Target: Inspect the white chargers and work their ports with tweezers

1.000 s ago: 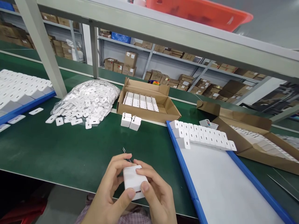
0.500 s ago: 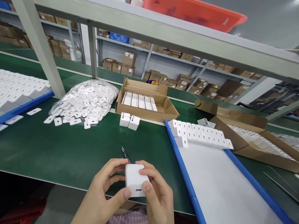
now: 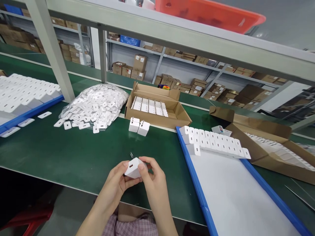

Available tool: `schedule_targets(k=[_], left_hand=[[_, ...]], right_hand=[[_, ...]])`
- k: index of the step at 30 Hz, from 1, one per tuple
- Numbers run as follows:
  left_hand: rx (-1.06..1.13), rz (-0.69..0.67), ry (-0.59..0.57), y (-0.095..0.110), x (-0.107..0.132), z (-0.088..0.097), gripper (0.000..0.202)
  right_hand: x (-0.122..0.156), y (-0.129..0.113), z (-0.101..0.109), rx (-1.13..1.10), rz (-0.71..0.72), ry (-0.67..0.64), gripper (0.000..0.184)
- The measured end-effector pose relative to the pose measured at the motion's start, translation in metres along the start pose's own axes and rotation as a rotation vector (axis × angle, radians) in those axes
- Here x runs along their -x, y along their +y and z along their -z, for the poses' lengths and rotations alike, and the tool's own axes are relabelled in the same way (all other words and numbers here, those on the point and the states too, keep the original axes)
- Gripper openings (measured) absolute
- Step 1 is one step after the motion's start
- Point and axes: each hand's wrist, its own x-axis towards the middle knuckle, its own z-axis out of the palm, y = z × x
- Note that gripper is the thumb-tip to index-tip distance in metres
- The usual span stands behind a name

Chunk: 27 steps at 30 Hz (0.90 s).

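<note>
While we hold the white charger (image 3: 133,167) just above the near edge of the green table (image 3: 73,157), both hands pinch it: the left hand (image 3: 117,183) grips its left side with thumb and fingers, and the right hand (image 3: 153,178) presses its right side, thumb on the face with the slot. Thin metal tweezers (image 3: 131,155) poke out just behind it. Farther back, two loose chargers (image 3: 139,126) stand beside an open cardboard box (image 3: 157,109), with a clear bag of white plates (image 3: 94,104) to its left. Rows of chargers (image 3: 214,141) fill the far end of the blue-rimmed tray (image 3: 194,177) on our right.
</note>
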Motion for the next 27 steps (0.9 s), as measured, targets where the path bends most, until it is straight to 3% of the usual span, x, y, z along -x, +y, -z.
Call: schedule_targets(k=[7, 12, 15, 18, 21, 24, 27], left_hand=[[0.02, 0.064, -0.062, 0.004, 0.008, -0.005, 0.023], [0.035, 0.152, -0.144, 0.011, 0.01, -0.001, 0.027], [0.089, 0.126, -0.065, 0.017, 0.015, -0.002, 0.027], [0.159, 0.056, 0.079, 0.026, 0.024, -0.011, 0.018], [0.213, 0.004, 0.19, 0.036, 0.036, -0.023, 0.02], [0.219, -0.014, 0.219, 0.042, 0.046, -0.032, 0.027], [0.166, -0.071, 0.204, 0.041, 0.051, -0.031, 0.032]], right_hand=[[0.013, -0.006, 0.004, 0.031, 0.06, -0.014, 0.029], [0.013, -0.004, 0.013, 0.1, 0.259, -0.036, 0.023], [0.006, 0.01, 0.015, 0.224, 0.325, 0.012, 0.032], [0.001, 0.036, 0.006, 0.685, 0.303, 0.102, 0.031], [0.002, 0.059, -0.01, 1.077, 0.352, 0.081, 0.026], [0.0, 0.064, -0.019, 1.149, 0.375, 0.053, 0.022], [-0.004, 0.051, -0.01, 0.992, 0.303, 0.063, 0.017]])
